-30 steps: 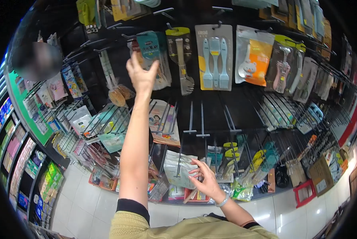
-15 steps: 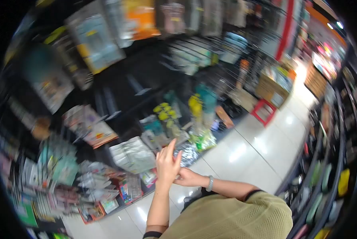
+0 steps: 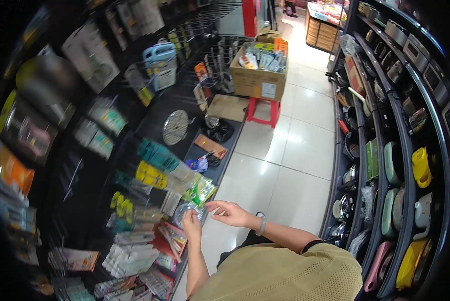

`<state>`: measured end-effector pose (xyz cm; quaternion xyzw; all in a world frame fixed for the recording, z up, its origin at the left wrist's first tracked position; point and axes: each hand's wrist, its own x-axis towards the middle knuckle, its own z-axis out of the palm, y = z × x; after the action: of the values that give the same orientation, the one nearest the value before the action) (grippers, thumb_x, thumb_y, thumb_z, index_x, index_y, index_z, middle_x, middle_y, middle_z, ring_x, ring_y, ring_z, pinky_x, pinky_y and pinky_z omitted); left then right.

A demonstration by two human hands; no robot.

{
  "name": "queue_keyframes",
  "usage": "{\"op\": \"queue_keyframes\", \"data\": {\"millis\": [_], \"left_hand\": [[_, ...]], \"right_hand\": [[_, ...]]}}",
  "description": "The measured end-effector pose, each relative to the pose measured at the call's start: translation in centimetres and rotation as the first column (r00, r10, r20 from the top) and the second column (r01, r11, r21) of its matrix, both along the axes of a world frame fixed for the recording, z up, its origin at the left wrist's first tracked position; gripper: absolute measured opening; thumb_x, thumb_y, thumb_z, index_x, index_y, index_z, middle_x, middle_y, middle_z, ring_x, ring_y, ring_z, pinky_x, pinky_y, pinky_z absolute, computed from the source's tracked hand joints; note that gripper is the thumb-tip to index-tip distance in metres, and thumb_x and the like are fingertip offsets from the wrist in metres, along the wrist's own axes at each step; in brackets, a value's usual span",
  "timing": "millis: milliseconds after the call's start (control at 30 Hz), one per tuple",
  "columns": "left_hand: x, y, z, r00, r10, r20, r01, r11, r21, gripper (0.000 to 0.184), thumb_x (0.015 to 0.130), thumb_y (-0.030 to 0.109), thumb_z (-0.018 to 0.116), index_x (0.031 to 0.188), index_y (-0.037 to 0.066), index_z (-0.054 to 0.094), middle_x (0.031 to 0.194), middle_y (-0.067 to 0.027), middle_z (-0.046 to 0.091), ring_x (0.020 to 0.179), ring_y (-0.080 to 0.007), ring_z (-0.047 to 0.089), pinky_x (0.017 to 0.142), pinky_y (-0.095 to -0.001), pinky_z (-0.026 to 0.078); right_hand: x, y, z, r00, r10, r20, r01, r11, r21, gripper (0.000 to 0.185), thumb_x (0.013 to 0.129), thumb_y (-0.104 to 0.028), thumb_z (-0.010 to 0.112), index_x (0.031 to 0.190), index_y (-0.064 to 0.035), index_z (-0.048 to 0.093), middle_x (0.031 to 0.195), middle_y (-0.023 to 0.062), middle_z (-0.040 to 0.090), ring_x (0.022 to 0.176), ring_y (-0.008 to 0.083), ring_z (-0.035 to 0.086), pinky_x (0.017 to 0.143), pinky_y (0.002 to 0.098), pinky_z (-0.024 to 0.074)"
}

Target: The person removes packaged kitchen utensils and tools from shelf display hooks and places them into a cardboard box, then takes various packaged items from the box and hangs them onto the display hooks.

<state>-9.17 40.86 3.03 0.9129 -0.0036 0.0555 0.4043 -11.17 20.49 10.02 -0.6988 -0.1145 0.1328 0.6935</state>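
Observation:
My left hand [image 3: 191,223] is raised in front of the lower shelf, fingers pointing up and holding nothing I can see. Behind its fingertips lies a clear plastic-wrapped item [image 3: 181,214]; whether they touch is unclear. A little to the right, my right hand [image 3: 229,214] is open with fingers stretched toward the left one, a bracelet [image 3: 262,223] on its wrist. A gap separates the two hands. Just beyond them sits a green and clear packet [image 3: 201,189]. Yellow-topped packs [image 3: 151,174] and teal packs [image 3: 158,154] stand further up the shelf.
A cardboard box [image 3: 259,83] full of packaged goods rests on a red stool [image 3: 263,112] ahead. Shelves of pans and pots [image 3: 349,207] line the right side. Tiled floor [image 3: 295,135] runs between the shelves. White packs [image 3: 130,259] sit at lower left.
My hands were touching, the right one at the left one's palm side; now they are apart. The view has turned right, showing more aisle and the right-hand shelves.

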Motion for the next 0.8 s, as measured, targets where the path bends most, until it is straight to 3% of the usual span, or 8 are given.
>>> {"op": "queue_keyframes", "data": {"millis": [100, 200, 333, 533, 600, 667, 700, 800], "left_hand": [[3.6, -7.6, -1.3, 0.996, 0.061, -0.071, -0.072, 0.984, -0.161, 0.014, 0.084, 0.01, 0.05, 0.082, 0.002, 0.061, 0.083, -0.0154, 0.064, 0.074, -0.0349, 0.061, 0.067, -0.0391, 0.046], [7.4, -8.9, -7.3, 0.957, -0.097, -0.273, 0.103, 0.995, 0.008, 0.019, 0.085, 0.016, 0.05, 0.084, 0.002, 0.062, 0.081, -0.0171, 0.065, 0.077, -0.0345, 0.062, 0.069, -0.0409, 0.047], [10.8, -10.5, -11.3, 0.941, -0.039, -0.337, 0.135, 0.954, 0.268, 0.026, 0.081, 0.021, 0.05, 0.08, -0.001, 0.064, 0.076, -0.0208, 0.064, 0.075, -0.0373, 0.062, 0.071, -0.0446, 0.048], [15.4, -10.1, -21.0, 0.473, 0.118, -0.873, 0.133, 0.97, 0.203, 0.028, 0.08, 0.024, 0.054, 0.074, 0.0, 0.067, 0.068, -0.0177, 0.066, 0.065, -0.0271, 0.067, 0.066, -0.037, 0.052], [16.3, -6.9, -30.8, 0.494, -0.06, -0.867, 0.594, 0.751, 0.286, 0.029, 0.083, 0.022, 0.052, 0.074, -0.002, 0.065, 0.065, -0.0173, 0.065, 0.054, -0.0257, 0.065, 0.054, -0.0364, 0.053], [17.5, -9.5, -29.6, 0.348, 0.24, -0.906, -0.082, 0.971, 0.226, 0.023, 0.084, 0.016, 0.051, 0.075, -0.001, 0.063, 0.072, -0.0184, 0.066, 0.055, -0.0265, 0.065, 0.044, -0.0385, 0.05], [19.0, -10.1, -31.9, 0.101, 0.262, -0.96, -0.127, 0.96, 0.249, 0.015, 0.083, 0.01, 0.05, 0.084, -0.001, 0.061, 0.079, -0.019, 0.064, 0.058, -0.0279, 0.065, 0.041, -0.0421, 0.048], [25.2, -13.7, -32.6, 0.196, 0.159, -0.968, -0.208, 0.971, 0.118, 0.017, 0.082, 0.01, 0.05, 0.092, 0.0, 0.058, 0.078, -0.0178, 0.063, 0.054, -0.0275, 0.061, 0.041, -0.0411, 0.047]], "right_hand": [[2.3, -8.2, 0.1, 0.992, -0.128, -0.021, 0.127, 0.991, -0.039, 0.04, 0.086, -0.009, 0.059, 0.124, -0.0113, 0.049, 0.103, 0.0044, 0.06, 0.085, 0.0096, 0.057, 0.069, 0.0243, 0.0487], [5.0, -14.1, -1.4, 0.954, -0.299, 0.006, 0.299, 0.952, -0.058, 0.038, 0.084, -0.014, 0.061, 0.121, -0.0116, 0.051, 0.101, 0.0057, 0.062, 0.083, 0.0145, 0.062, 0.07, 0.0282, 0.0502], [8.2, -19.7, -0.8, 0.929, -0.356, -0.098, 0.353, 0.935, -0.047, 0.038, 0.085, -0.013, 0.06, 0.121, -0.012, 0.051, 0.101, 0.0065, 0.061, 0.085, 0.013, 0.06, 0.072, 0.027, 0.0492], [13.9, -24.1, -1.8, 0.93, -0.351, -0.108, 0.345, 0.936, -0.073, 0.039, 0.086, -0.013, 0.059, 0.123, -0.0096, 0.049, 0.1, 0.0068, 0.06, 0.085, 0.0136, 0.06, 0.073, 0.0268, 0.0488], [16.3, -25.8, -1.9, 0.935, -0.329, -0.132, 0.323, 0.944, -0.069, 0.04, 0.086, -0.014, 0.059, 0.124, -0.0089, 0.048, 0.101, 0.0073, 0.06, 0.086, 0.0146, 0.06, 0.074, 0.0273, 0.0488], [18.8, -27.5, -2.5, 0.93, -0.325, -0.171, 0.321, 0.946, -0.052, 0.041, 0.085, -0.014, 0.06, 0.124, -0.0092, 0.048, 0.103, 0.008, 0.06, 0.086, 0.0151, 0.06, 0.076, 0.0278, 0.0488], [20.2, -28.8, -2.8, 0.924, -0.337, -0.182, 0.328, 0.942, -0.076, 0.042, 0.085, -0.014, 0.061, 0.125, -0.0088, 0.047, 0.101, 0.0085, 0.061, 0.087, 0.0151, 0.06, 0.077, 0.0276, 0.0484], [25.4, -32.9, -2.4, 0.89, -0.444, -0.107, 0.415, 0.884, -0.214, 0.042, 0.085, -0.014, 0.061, 0.124, -0.0085, 0.047, 0.099, 0.0081, 0.061, 0.089, 0.0142, 0.059, 0.077, 0.0269, 0.0481]]}}
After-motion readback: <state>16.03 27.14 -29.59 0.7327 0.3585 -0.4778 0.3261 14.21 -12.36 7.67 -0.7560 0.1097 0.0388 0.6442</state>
